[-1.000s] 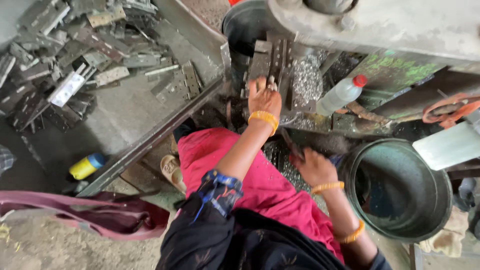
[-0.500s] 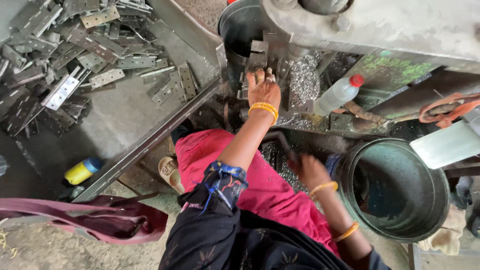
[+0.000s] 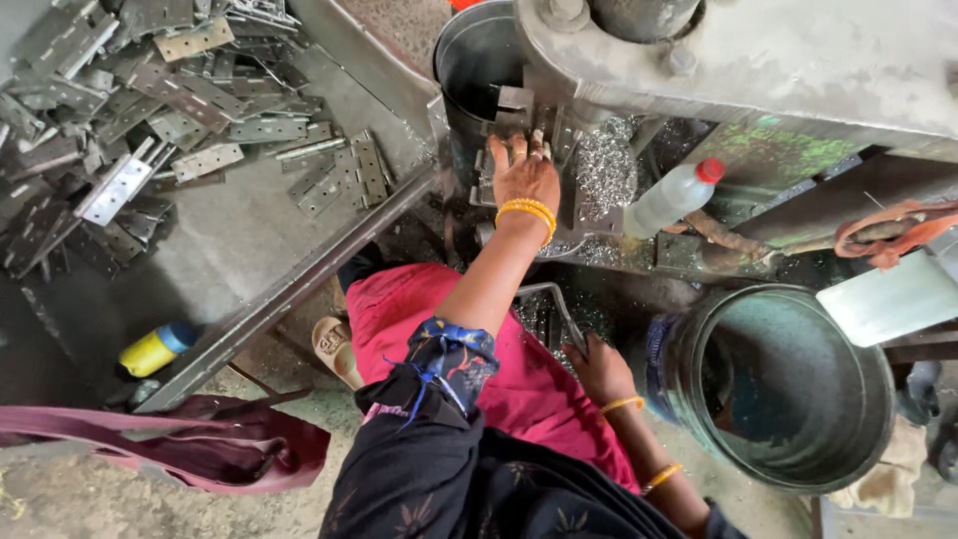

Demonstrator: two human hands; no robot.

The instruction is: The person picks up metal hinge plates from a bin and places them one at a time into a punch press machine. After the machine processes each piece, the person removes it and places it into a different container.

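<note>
My left hand [image 3: 524,175] reaches forward to the die of a grey press machine [image 3: 758,50]. Its fingers lie over a small metal hinge piece [image 3: 511,100] and hold it there. Yellow bangles circle that wrist. My right hand [image 3: 599,367] is lower, by my pink-clad knee, closed around the end of a bent metal lever [image 3: 547,295]. Shiny metal shavings [image 3: 609,165] are heaped on the machine bed just right of my left hand.
A sloped metal tray [image 3: 249,240] at the left holds several flat hinge plates [image 3: 180,100]. A plastic bottle with a red cap [image 3: 674,195] lies on the machine bed. A large round metal drum [image 3: 788,389] stands at the right. A yellow bottle [image 3: 155,349] lies below the tray.
My left hand has stayed at the die. My right hand has slid slightly down and toward me with the lever.
</note>
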